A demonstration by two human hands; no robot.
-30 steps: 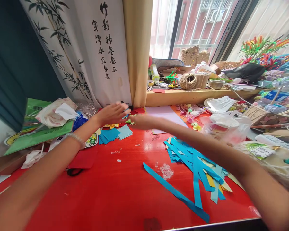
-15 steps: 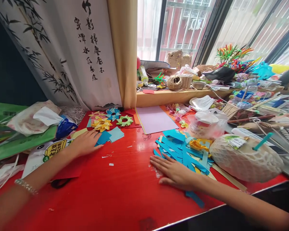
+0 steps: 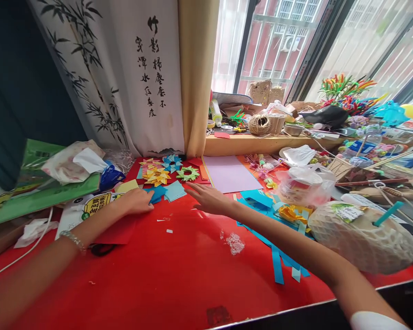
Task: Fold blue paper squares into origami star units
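My left hand [image 3: 136,200] rests on the red table [image 3: 179,270] with its fingertips on a small stack of blue paper squares [image 3: 165,192]. My right hand [image 3: 209,199] reaches flat over the table toward the same squares, fingers spread, holding nothing. Behind the squares lie folded paper stars: yellow [image 3: 155,176], blue [image 3: 171,162] and green [image 3: 187,173]. To the right of my right arm lies a pile of blue paper strips [image 3: 271,215].
A lilac sheet [image 3: 230,173] lies at the back. A coconut in white netting with a straw [image 3: 361,236] sits right. Plastic bags [image 3: 306,181], a twine ball [image 3: 259,124] and craft clutter fill the sill. A green folder [image 3: 41,192] and tissues lie left.
My right hand left the blue strip pile and moved left toward the blue squares. My left hand stayed at the squares. The camera view shifted slightly.
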